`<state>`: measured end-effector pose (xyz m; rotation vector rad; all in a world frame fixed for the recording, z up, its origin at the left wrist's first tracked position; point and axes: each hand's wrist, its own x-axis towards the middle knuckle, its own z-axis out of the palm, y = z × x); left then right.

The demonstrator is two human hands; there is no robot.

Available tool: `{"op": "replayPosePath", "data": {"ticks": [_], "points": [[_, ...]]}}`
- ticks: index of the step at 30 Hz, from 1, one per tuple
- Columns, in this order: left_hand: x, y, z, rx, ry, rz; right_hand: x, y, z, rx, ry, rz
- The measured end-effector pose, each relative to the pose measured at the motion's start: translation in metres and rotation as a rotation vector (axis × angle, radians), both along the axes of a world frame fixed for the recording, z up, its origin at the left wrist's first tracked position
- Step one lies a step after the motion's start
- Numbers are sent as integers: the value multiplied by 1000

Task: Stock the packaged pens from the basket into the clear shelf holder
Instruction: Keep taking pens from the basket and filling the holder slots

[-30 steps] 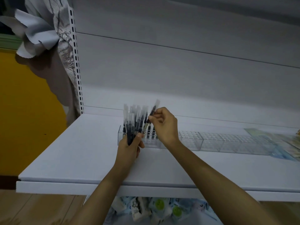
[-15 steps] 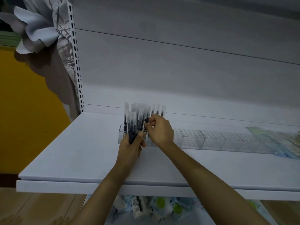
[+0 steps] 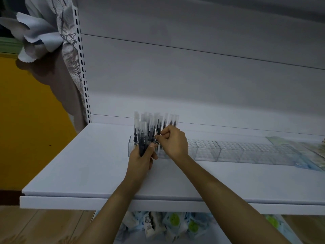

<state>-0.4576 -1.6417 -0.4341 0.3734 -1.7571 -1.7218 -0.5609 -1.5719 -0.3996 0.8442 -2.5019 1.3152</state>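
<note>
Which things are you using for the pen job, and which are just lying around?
For the job: bundle of packaged pens in the left hand; single pen pinched by the right hand; clear holder.
Just lying about: hanging cloth; packets under the shelf; papers at the shelf's right end.
</note>
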Motion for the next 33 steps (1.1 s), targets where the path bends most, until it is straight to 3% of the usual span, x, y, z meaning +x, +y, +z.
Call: {"op": "replayPosePath", "data": {"ticks": [5,7,12,16,23,27,29,33], "points": [[4,2,2,-55,5,-66,10,21,-2,-275,-20,97],[6,4,4,-61,12,-94,22,31,0,-409,-124,188],[9,7,7,-104,18,-151,35,42,1,-391,-258,381],[11,8,8,-117,7,-142,30,47,6,-460,-329,304],[10,7,7,-126,-7,-124,34,48,9,-376,-360,301],[8,5,3,-87,3,-82,24,49,36,-578,-387,173],[7,4,3,-57,7,-78,13,48,45,-629,-316,84],[5,4,2,-17,4,-76,1,41,45,-485,-99,-9]]}}
